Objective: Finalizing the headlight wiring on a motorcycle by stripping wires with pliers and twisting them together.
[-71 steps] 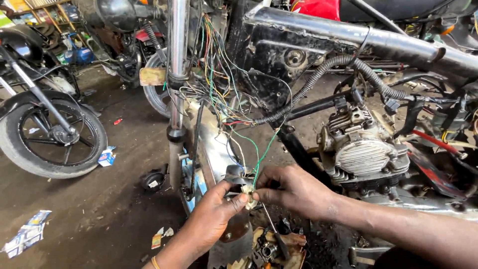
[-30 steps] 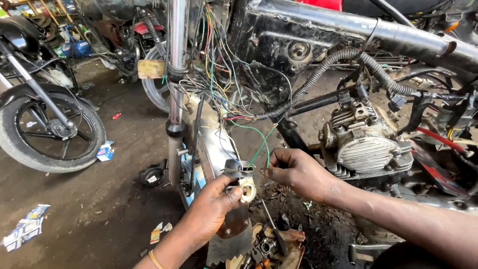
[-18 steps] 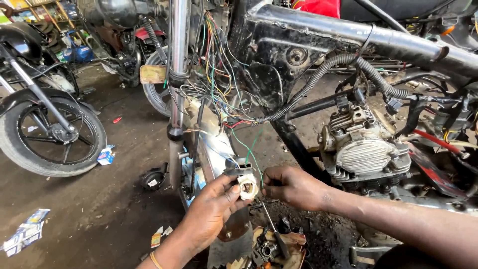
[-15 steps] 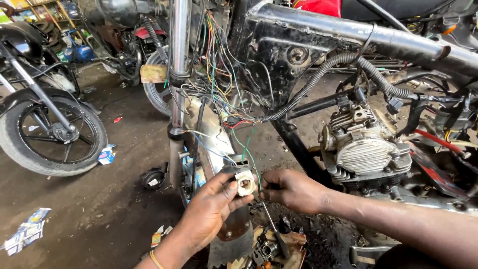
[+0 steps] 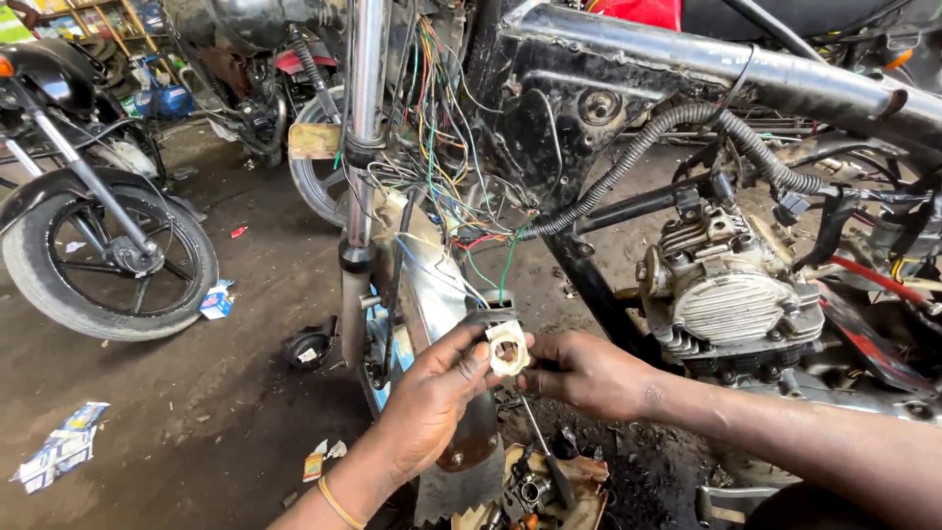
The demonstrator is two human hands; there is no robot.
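Cream plastic connector block (image 5: 507,346) with a round hole sat pinched in the left hand (image 5: 432,407), whose grip was closed on it, just below the tangle of coloured wires (image 5: 446,147) hanging from the stripped black motorcycle frame (image 5: 628,69). The right hand (image 5: 589,373) lay beside it, fingers curled at the block's edge; whether they clasped anything I cannot tell. A hard tug looked likely to pull the thin green wire (image 5: 505,265) from the block, since it ran taut. The chrome fork tube (image 5: 363,147) and grey finned engine (image 5: 736,294) crowded both sides. Small greasy parts (image 5: 540,486) lay on the dirt floor (image 5: 177,422) underneath, where a dropped piece could vanish.
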